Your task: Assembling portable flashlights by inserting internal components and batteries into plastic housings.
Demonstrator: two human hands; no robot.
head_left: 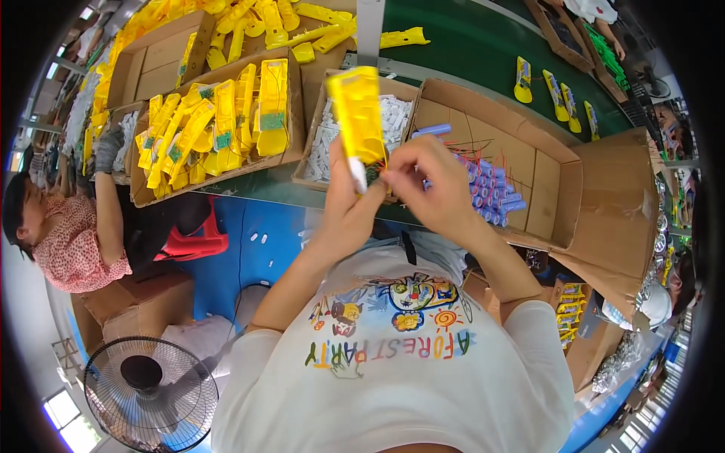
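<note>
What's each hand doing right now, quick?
Left hand: closed, holding a yellow plastic housing.
Right hand: closed in a pinch near the housing's lower end; whether it grips anything can't be told.

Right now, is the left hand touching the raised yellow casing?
Touching: the head view shows the left hand holding up the yellow casing by its lower end.

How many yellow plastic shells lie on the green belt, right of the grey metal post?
5 yellow shells: one by the post, one alone farther right, two close together, another near the brown cardboard flap. Others may be hidden.
</note>
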